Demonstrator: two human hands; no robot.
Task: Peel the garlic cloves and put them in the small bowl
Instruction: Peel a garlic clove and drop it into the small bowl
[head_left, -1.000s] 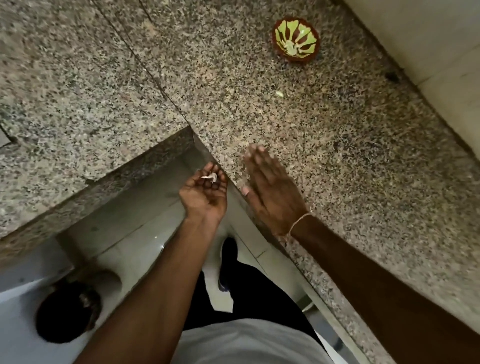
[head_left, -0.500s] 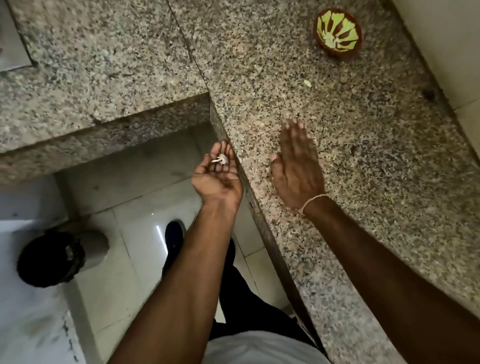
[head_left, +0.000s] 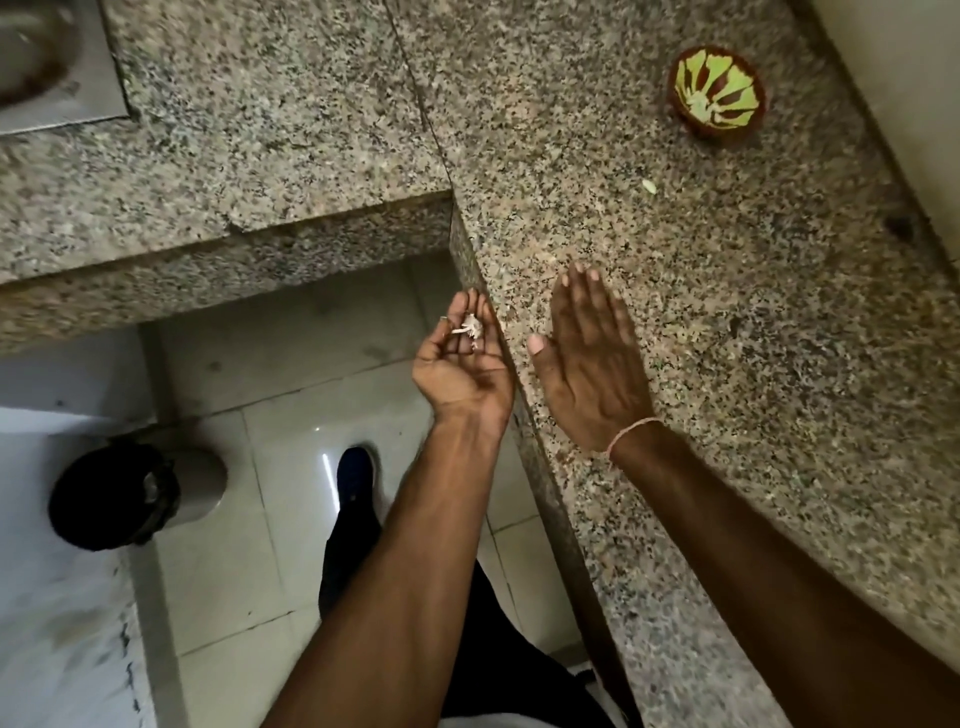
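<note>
Granite counter (head_left: 597, 171) fills 12 to 3 o'clock, L-shaped, with tiled floor in the gap at 7 o'clock. Left hand (head_left: 460, 358) sits just off the counter edge, palm up and cupped, with papery garlic skins (head_left: 470, 328) lying on its fingers (head_left: 475, 312); loose cradle, no pinch. My read: it's a catch tray for waste. Right hand (head_left: 589, 364) lies flat on or just above the counter beside it, fingers straight and together, holding nothing; looks posed to sweep scraps over the edge into the left palm.

Small bowl (head_left: 717, 96) at 1 o'clock, well apart from both hands, green-and-brown pattern; pale bits inside are likely peeled cloves, too small to confirm. One pale fleck (head_left: 648, 187) on the counter between bowl and hands: clove or skin, can't tell.

Bin (head_left: 111, 496) on the floor at 8 o'clock, probable drop for the skins. Steel sink corner (head_left: 78, 73) at 10 o'clock. No readable writing or brands anywhere.
</note>
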